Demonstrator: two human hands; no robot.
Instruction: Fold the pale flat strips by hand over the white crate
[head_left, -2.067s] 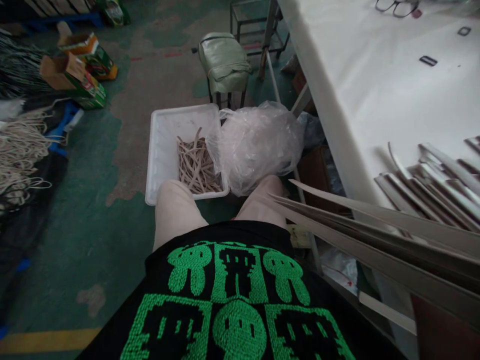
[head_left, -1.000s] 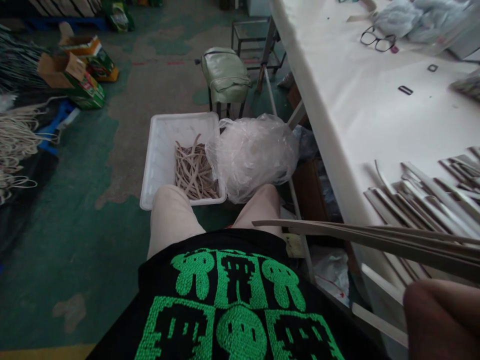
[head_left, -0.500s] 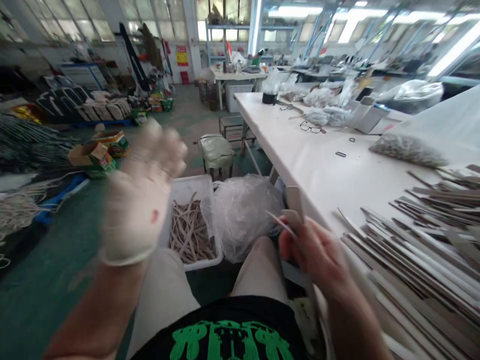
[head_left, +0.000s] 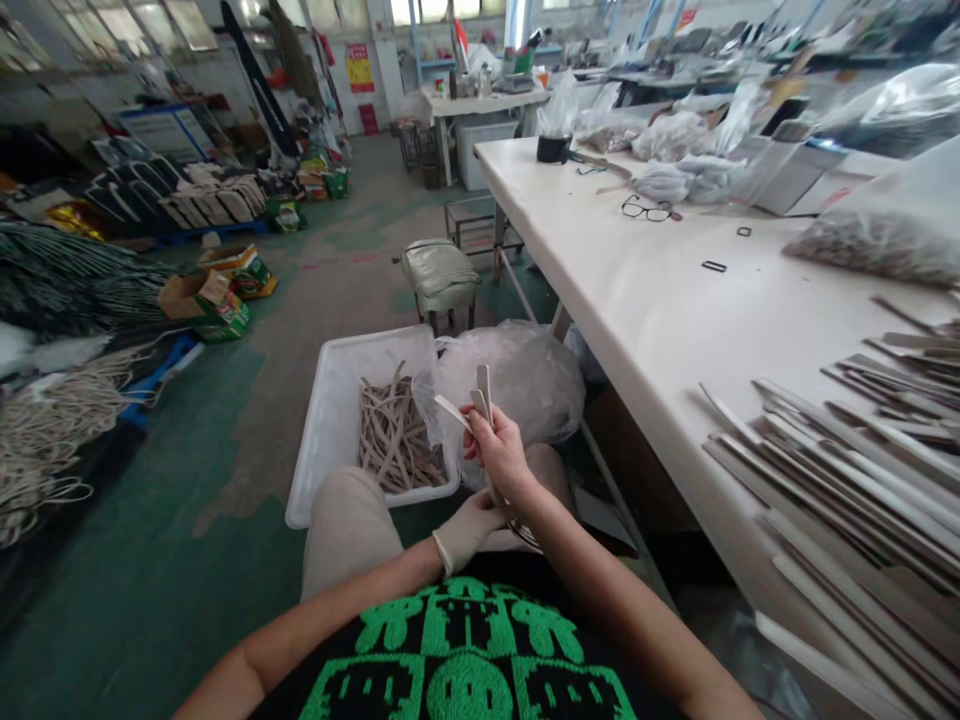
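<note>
My right hand (head_left: 500, 455) is bare and closed around a bundle of beige strips (head_left: 475, 405) that stick up out of its fist, over my lap. My left hand (head_left: 469, 528), in a pale glove, is closed on the lower end of the same bundle just below the right wrist. Behind the hands, a white plastic bin (head_left: 335, 420) on the floor holds more loose beige strips (head_left: 394, 440). A crumpled clear plastic bag (head_left: 525, 380) lies beside the bin.
A long white table (head_left: 637, 300) runs along my right, with several stacked grey-beige strips (head_left: 840, 470), glasses (head_left: 647, 209) and filled bags on it. A padded stool (head_left: 440, 275) stands beyond the bin. Cardboard boxes (head_left: 214, 290) and cord bundles (head_left: 52, 420) lie on the floor at left.
The view rose from my lap to the room. My gloved left hand came down from mid-air to the bundle, and my right hand moved the strips left over my lap.
</note>
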